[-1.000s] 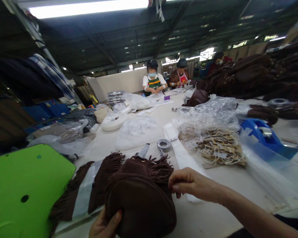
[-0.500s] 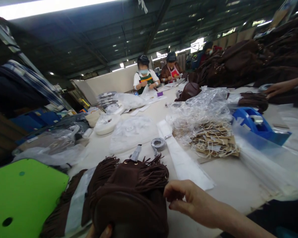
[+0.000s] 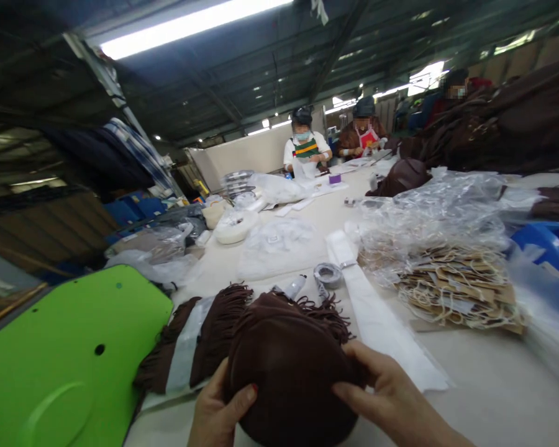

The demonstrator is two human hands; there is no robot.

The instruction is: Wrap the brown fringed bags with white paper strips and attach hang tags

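Observation:
A dark brown bag (image 3: 293,379) with fringe along its far edge is tilted so that its smooth, rounded base faces me. My left hand (image 3: 221,403) grips its left side, thumb lying on the base. On the right side my right hand (image 3: 382,391) grips it too, thumb on the base and fingers behind the edge. Left of the bag lies a brown fringed piece (image 3: 226,326) with a pale wrapping band (image 3: 189,347) across it. Just beyond are a roll of grey tape (image 3: 328,274) and a strip of white sheets (image 3: 372,310).
A green panel (image 3: 65,347) stands at the left. Tan tags with strings (image 3: 461,288), clear plastic bags (image 3: 438,208) and a blue tape dispenser (image 3: 547,242) lie at the right. Co-workers (image 3: 307,146) work at the far end, beside piled brown bags (image 3: 517,124).
My right hand has come onto the bag's right side and closed on it. The bag's base has tipped up toward me. The view has swung left.

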